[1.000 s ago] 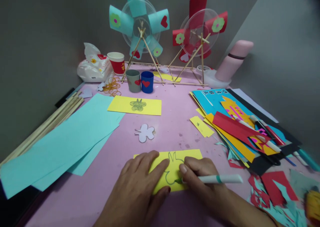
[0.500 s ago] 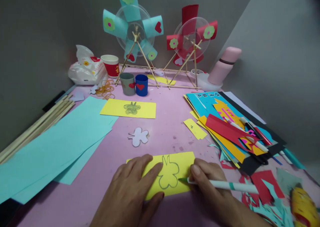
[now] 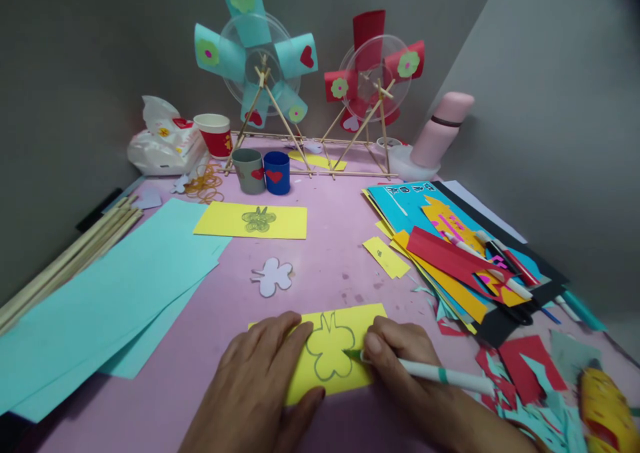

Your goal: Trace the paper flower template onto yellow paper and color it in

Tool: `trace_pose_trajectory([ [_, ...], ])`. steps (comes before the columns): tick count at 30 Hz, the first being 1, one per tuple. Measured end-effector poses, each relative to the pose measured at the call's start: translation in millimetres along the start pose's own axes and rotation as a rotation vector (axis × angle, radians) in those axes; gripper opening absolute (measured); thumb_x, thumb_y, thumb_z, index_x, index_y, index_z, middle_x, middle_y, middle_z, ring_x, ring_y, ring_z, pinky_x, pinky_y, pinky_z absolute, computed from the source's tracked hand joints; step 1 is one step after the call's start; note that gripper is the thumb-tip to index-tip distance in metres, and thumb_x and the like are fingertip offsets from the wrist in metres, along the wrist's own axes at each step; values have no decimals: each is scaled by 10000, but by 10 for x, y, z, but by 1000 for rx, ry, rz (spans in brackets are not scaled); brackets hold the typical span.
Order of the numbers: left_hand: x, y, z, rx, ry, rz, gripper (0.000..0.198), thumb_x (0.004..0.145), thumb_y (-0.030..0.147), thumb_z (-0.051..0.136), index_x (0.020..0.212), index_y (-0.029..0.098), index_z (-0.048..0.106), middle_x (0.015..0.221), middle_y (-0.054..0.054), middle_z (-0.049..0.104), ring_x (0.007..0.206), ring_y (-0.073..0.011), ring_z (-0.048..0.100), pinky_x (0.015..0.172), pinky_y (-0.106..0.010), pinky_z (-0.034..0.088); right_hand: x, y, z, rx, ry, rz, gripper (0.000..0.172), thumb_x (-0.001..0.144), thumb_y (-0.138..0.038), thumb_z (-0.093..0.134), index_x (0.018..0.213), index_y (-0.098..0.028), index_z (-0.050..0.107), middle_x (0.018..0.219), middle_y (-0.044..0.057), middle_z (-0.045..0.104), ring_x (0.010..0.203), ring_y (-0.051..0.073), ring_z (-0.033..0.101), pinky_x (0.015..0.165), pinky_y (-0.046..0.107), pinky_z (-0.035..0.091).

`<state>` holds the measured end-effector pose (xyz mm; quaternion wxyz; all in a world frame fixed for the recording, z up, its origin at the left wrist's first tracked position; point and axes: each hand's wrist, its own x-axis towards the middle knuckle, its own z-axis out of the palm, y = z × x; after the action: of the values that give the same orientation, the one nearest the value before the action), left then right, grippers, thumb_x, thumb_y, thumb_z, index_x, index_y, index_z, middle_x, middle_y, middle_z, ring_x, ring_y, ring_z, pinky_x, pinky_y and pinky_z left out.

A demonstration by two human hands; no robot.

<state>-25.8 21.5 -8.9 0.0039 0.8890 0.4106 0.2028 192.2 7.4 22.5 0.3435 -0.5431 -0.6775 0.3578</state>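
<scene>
Far left: a bundle of wooden sticks (image 3: 70, 260), then overlapping turquoise sheets (image 3: 125, 286). Behind, a white soft pack (image 3: 160, 150) with yellow emblem and red patch, print too small to read; beside it a paper cup (image 3: 214, 134), red band, gold figure. In the foreground, the left hand (image 3: 255, 366) lies palm down, unclenched, fingers pointing away from the wearer over the left end of the yellow drawing sheet (image 3: 330, 353), thumb apart toward its near edge. Beyond: a yellow strip (image 3: 225, 220) with a scribbled-in butterfly, and a white lobed cutout (image 3: 273, 276). Drawing sheet is front and centre on the pink tabletop (image 3: 325, 246), bearing a four-lobed outline with two antennae. Right of it, the right hand (image 3: 410, 343) is curled in a writing pinch round a green-tipped marker (image 3: 430, 372), barrel slanting down to the right, nib at the notch between the outline's right-hand lobes. Further right, a blue sheet (image 3: 393, 198) shows dark-outlined characters along its top, not legible; an orange cutout (image 3: 440, 214) carries pink marks.
</scene>
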Motion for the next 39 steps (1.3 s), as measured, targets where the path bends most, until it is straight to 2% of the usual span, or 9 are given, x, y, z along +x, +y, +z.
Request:
trace_pose_trajectory([
  [6,3,9,-5,16,11,33,487,829,429,556,1257,206,493,1235,-81,568,1077,-271,527,848,-407,445,6,23,18,-16,-24,-45,341,931,-301,353,606,-234,278,516,-69,300,436,94,325,437,241,231],
  [22,-13,12,6,-3,-14,7,505,839,434,545,1284,210,466,1264,-82,540,1100,-279,502,860,-423,432,-33,102,-15,-46,-44,-76,360,950,-268,361,601,-221,282,529,-65,310,456,92,332,459,247,227],
  [39,-12,13,15,-22,-23,-1,511,842,431,546,1293,207,457,1282,-85,525,1127,-283,483,880,-426,419,-42,47,-33,13,-127,-109,356,952,-271,371,611,-215,284,536,-67,300,462,85,320,467,247,224],
])
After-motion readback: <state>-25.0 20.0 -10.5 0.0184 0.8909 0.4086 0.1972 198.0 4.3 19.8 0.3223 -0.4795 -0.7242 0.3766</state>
